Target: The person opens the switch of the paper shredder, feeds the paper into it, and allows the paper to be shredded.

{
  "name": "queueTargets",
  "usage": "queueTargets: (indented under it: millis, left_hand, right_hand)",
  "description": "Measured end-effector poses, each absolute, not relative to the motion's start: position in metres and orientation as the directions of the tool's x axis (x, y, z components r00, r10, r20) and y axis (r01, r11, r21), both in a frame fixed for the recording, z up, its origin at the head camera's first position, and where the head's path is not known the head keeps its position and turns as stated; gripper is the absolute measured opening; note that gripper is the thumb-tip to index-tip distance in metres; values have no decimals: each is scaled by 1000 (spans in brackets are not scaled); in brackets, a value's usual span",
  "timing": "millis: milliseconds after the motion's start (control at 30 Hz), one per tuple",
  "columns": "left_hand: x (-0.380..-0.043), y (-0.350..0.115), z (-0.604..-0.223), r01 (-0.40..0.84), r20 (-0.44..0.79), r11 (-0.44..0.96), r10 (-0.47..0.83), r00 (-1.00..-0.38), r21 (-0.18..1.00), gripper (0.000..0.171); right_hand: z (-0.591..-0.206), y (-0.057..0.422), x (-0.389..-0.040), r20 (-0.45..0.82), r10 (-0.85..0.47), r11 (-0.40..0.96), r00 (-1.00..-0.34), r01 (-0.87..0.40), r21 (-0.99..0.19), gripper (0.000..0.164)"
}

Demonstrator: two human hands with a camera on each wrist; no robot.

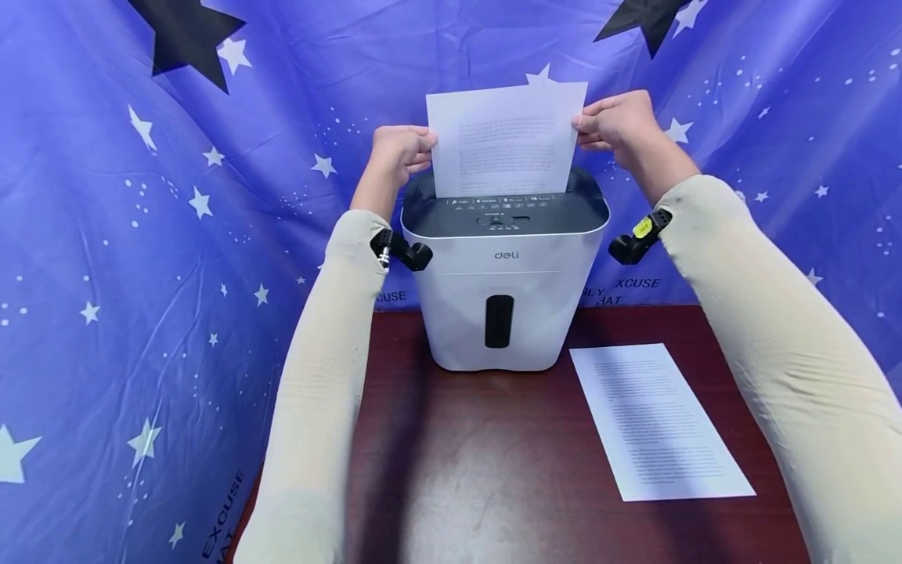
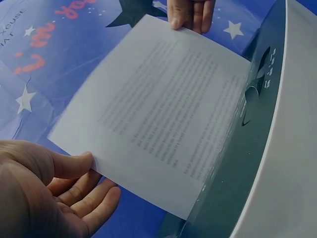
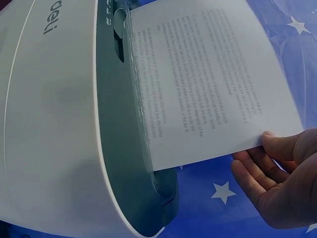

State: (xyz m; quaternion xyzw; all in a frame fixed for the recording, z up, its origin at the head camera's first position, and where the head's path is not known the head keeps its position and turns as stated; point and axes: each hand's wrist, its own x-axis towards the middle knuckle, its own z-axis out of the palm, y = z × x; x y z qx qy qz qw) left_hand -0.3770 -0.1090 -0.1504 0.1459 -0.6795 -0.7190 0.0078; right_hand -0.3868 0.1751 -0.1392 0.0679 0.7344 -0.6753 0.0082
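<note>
A printed sheet of paper (image 1: 507,141) stands upright with its lower edge in the top slot of a white and dark grey paper shredder (image 1: 451,305). My left hand (image 1: 403,149) pinches the sheet's left edge between thumb and fingers. On the opposite edge, my right hand (image 1: 616,125) pinches the paper near its upper corner. Both wrist views show the sheet (image 2: 153,109) flat and taut, with the thumb on the printed face and the fingers behind. The part of the paper inside the slot is hidden.
A second printed sheet (image 1: 658,423) lies on the dark red table (image 1: 479,470), right of the shredder. A blue curtain with stars (image 1: 176,258) hangs behind and along the left side. Small black wrist cameras sit on both beige sleeves (image 1: 320,345).
</note>
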Motion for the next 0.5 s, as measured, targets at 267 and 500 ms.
queueTargets:
  millis: [267, 500]
  left_hand:
    - [-379, -108, -152, -222, -229, -55, -215, -950, 973, 32]
    - [-380, -107, -157, -232, -234, -36, -225, -946, 972, 31]
  right_hand:
    - [-140, 174, -387, -119, 100, 106, -988, 129, -986, 7]
    - [-144, 175, -387, -140, 96, 112, -985, 151, -982, 7]
